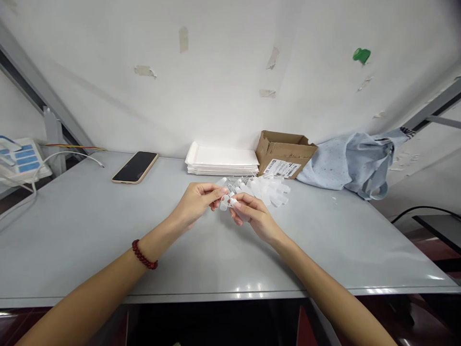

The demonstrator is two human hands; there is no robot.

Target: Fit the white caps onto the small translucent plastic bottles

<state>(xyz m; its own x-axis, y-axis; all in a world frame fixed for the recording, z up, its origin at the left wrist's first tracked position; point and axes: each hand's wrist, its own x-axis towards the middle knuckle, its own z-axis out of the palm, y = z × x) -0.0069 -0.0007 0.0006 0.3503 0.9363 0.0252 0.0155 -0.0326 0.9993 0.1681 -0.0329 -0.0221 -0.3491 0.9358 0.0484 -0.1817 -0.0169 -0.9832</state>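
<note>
Over the middle of the table, my left hand [201, 199] and my right hand [254, 214] are close together with fingertips pinched. Between the right thumb and forefinger shows a small white plastic piece [233, 202], like a cap. My left fingers close on a thin, small white part [227, 191], partly hidden by the thumb. Just behind the hands lies a loose pile of small translucent white plastic bottles [268, 190], several with thin needle-like tips. A translucent bottle shows between the hands; whether it is held or lying on the table I cannot tell.
A stack of white padded envelopes [223, 158] and an open cardboard box [288, 149] stand against the wall. A light blue cloth bag [345, 163] slumps at the right. The phone [135, 167] and a white cable [72, 153] are at the left on the grey table [90, 226].
</note>
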